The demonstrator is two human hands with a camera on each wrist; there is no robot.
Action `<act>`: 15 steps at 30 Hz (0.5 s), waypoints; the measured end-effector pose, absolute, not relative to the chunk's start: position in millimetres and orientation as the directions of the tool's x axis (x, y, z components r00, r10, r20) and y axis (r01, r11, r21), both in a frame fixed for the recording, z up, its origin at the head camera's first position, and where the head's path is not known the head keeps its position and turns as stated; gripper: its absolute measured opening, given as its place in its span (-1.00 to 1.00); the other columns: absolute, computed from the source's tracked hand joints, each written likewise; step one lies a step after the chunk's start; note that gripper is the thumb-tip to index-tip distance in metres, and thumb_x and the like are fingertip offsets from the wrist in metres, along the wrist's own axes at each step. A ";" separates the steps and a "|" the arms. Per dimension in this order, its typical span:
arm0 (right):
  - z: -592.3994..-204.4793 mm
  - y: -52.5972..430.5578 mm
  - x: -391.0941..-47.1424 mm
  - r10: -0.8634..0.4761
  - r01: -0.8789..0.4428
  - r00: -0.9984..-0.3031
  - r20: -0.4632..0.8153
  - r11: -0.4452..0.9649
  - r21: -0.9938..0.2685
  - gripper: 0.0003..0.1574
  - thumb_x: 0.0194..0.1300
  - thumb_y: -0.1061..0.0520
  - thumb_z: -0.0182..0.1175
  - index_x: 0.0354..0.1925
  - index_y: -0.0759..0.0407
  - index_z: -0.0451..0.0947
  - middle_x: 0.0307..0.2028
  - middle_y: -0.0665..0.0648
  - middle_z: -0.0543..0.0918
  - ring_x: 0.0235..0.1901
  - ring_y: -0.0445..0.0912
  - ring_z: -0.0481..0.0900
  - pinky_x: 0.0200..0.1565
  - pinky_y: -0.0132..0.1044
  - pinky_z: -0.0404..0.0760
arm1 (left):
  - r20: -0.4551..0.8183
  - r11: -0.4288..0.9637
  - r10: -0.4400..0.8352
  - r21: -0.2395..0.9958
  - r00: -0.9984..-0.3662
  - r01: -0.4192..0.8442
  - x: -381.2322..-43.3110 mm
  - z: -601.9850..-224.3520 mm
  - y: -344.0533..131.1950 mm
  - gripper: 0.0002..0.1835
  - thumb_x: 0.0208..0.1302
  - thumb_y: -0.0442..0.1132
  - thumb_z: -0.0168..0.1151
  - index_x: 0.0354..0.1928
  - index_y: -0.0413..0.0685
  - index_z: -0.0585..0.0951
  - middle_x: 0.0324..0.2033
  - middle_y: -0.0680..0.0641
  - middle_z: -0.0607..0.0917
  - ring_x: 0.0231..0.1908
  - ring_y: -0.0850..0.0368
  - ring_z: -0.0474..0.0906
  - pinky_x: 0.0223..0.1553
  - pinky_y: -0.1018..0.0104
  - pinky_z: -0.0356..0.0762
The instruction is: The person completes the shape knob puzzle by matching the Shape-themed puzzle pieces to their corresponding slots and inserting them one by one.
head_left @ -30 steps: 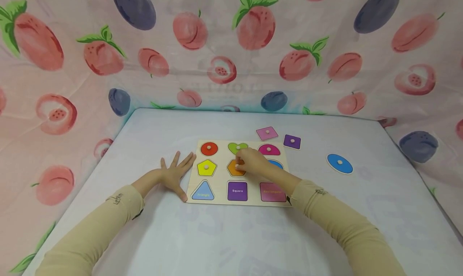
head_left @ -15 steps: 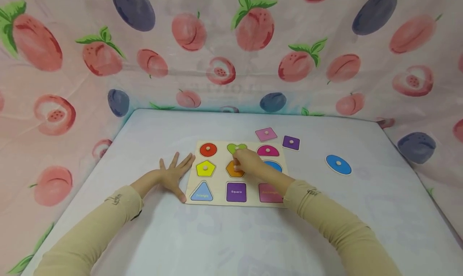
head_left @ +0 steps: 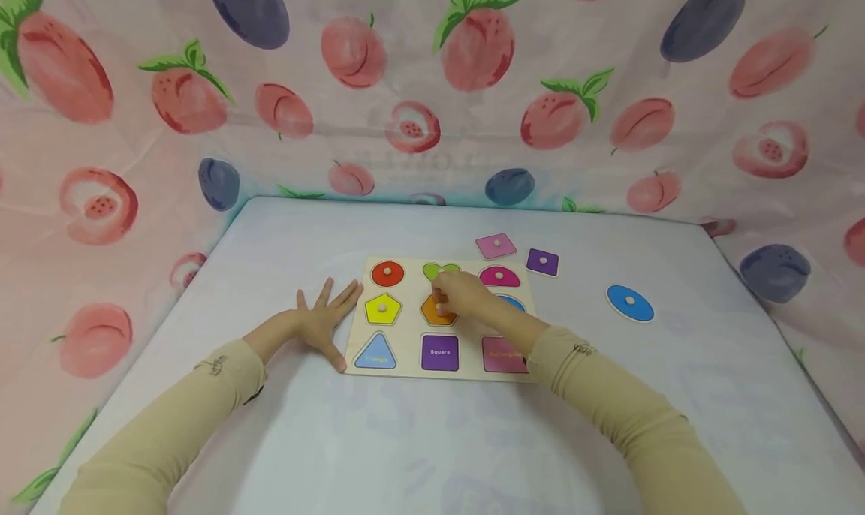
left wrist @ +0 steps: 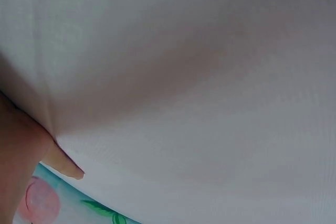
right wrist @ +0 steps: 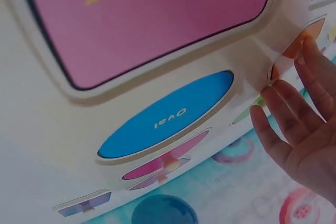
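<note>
A pale wooden knob puzzle board [head_left: 408, 350] lies on the table. My right hand [head_left: 462, 293] is over its middle, thumb and finger pinching the knob of the orange hexagon piece [right wrist: 299, 48], which sits at its place on the board. That knob is mostly covered by the fingers. My left hand [head_left: 319, 325] is spread flat at the board's left edge, fingertips and thumb touching it or very close. Only part of this hand shows in the left wrist view. Around the hexagon are a green heart [head_left: 432, 269], a yellow pentagon [head_left: 382, 317] and a red circle [head_left: 388, 281].
The board's blue oval recess [right wrist: 168, 116], purple square recess [head_left: 440, 361], pink rectangle recess [head_left: 503, 356] and blue triangle recess [head_left: 375, 350] show printed faces without knobs. Beyond the board lie a pink four-sided piece [head_left: 488, 250] and a purple square piece [head_left: 537, 269]; farther right, a blue oval piece [head_left: 622, 296].
The right hand stays at the orange hexagon, its fingers barely shifting. The left hand holds still. The whole head view has drifted slightly; no piece has visibly moved.
</note>
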State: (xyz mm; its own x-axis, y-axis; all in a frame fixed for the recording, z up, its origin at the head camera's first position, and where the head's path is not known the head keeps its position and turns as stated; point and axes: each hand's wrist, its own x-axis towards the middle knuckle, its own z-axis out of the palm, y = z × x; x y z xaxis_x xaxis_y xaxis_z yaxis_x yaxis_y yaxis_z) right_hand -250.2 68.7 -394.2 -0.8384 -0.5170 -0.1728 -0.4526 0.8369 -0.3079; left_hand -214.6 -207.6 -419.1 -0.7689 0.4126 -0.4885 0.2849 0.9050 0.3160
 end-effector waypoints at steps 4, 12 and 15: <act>-390.0 76.1 -246.9 -0.535 -0.467 -0.829 -0.163 0.823 -0.323 -0.72 0.18 0.04 0.30 -0.19 0.17 0.58 -0.23 0.08 0.67 -0.19 -0.05 0.55 -0.03 -0.22 0.56 | -0.495 0.911 0.401 0.300 -0.771 0.282 -216.2 -416.6 -207.7 0.55 -0.38 0.26 0.53 0.46 0.03 -0.41 0.46 -0.10 -0.51 0.36 -0.35 -0.73 0.06 -0.59 -0.68; -381.6 120.6 -239.0 -0.542 -0.489 -0.839 -0.050 0.790 -0.369 -0.68 0.27 0.08 0.22 -0.08 0.24 0.57 -0.06 0.19 0.67 0.01 0.09 0.58 0.09 -0.05 0.54 | -0.503 0.916 0.393 0.289 -0.770 0.278 -215.4 -411.5 -205.9 0.52 -0.34 0.23 0.53 0.46 -0.01 -0.38 0.46 -0.13 -0.49 0.36 -0.38 -0.70 0.07 -0.60 -0.64; -382.2 137.9 -238.0 -0.559 -0.530 -0.829 0.018 0.774 -0.345 -0.72 0.24 0.11 0.24 -0.13 0.26 0.58 -0.13 0.20 0.68 -0.04 0.10 0.60 0.06 -0.04 0.56 | -0.498 0.915 0.391 0.304 -0.774 0.267 -215.0 -410.9 -204.9 0.52 -0.35 0.22 0.54 0.47 0.00 -0.38 0.46 -0.13 -0.49 0.36 -0.38 -0.71 0.07 -0.59 -0.66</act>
State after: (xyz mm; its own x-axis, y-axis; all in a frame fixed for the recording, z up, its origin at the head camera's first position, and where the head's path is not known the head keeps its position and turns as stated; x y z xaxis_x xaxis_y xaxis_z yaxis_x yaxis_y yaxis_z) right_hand -238.0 137.9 -382.2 -0.8288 -0.5593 0.0185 -0.5303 0.7745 -0.3449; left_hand -215.0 -204.9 -410.9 -0.7737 0.3911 -0.4984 0.2665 0.9147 0.3039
